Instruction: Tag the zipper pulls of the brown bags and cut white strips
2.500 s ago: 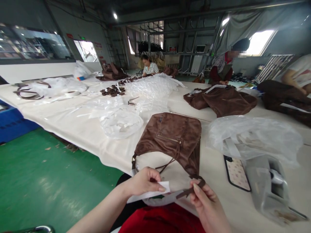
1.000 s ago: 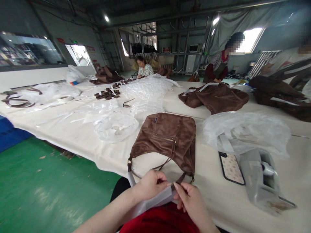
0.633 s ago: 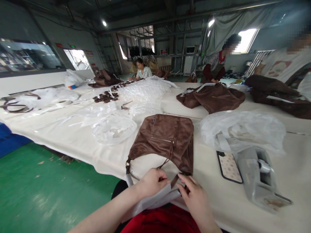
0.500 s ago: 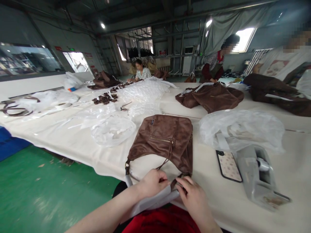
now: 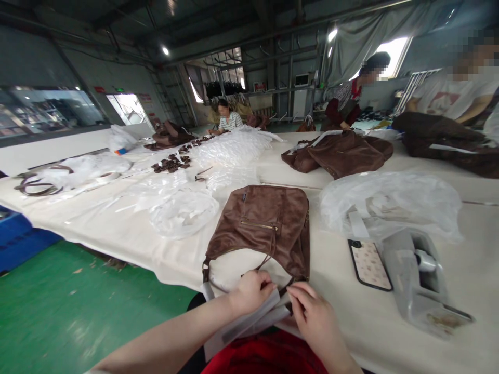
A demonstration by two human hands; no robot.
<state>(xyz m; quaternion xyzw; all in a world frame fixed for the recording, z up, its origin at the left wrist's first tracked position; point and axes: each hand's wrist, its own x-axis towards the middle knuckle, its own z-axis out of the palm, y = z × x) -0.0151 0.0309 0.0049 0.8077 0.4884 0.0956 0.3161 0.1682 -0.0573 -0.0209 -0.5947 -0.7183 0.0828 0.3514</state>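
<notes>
A brown handbag with a zipped front pocket lies flat on the table in the head view, its strap end towards me. White wrapping covers part of the strap, near my lap. My left hand is closed on the edge of this wrapping, just below the bag's opening curve. Beside it, the fingers of my right hand are pinched at the bare brown strap by the bag's lower right corner. The fingertips partly hide the strap there.
On the white table, clear plastic bags lie on both sides. A phone and a grey tape dispenser are at right. Brown bags lie farther back, where several people work. Blue crates stand at left.
My hands have moved slightly apart, and the white wrapping by the strap has shifted, with its end now lifted between them. The handbag stays in place.
</notes>
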